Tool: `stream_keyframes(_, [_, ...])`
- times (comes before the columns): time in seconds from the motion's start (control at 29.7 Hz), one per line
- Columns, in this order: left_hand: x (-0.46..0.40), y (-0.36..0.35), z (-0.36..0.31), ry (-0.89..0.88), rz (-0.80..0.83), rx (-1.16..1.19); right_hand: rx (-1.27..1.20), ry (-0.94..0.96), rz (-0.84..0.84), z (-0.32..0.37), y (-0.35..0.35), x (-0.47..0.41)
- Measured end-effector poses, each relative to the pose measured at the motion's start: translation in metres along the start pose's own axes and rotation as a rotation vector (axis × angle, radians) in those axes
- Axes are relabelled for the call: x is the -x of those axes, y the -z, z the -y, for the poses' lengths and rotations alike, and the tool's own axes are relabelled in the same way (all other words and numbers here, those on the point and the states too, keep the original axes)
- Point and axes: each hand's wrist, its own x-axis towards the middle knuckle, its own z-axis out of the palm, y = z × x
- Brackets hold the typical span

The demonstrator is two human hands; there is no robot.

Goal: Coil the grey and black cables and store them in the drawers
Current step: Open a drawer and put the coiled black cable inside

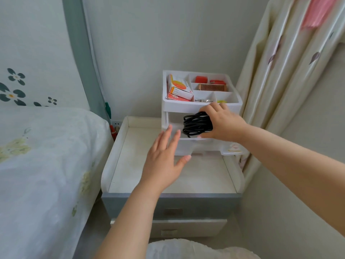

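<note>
Bed with white floral cover (43, 156): lying along the left side. Cream-topped bedside cabinet with grey front (168, 176): standing beside it. White plastic desktop drawer organiser (201, 107): sitting at the cabinet's back right, its top tray holding orange-and-white boxes (179, 88) and a brown wooden comb (212, 87); its upper drawer (197, 144) is standing pulled out. Left hand (166, 161): hovering over the cabinet top, fingers straight and spread, holding nothing. Right hand (222, 122): gripping the coiled black cable bundle (197, 124) just above the pulled-out drawer.
</note>
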Motion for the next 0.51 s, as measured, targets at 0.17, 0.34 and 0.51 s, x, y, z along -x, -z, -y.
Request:
stream_keyframes(0.17, [-0.003,-0.008,0.000,0.014,-0.045,-0.070,-0.098,0.044,0.185,-0.004,-0.008,0.002])
stream_keyframes(0.34, [-0.005,-0.011,-0.001,0.005,-0.100,-0.072,-0.214,0.081,-0.008,0.009,-0.008,0.025])
stream_keyframes(0.51, [-0.005,-0.010,-0.008,0.036,-0.082,-0.087,0.034,0.195,-0.090,0.006,-0.027,0.038])
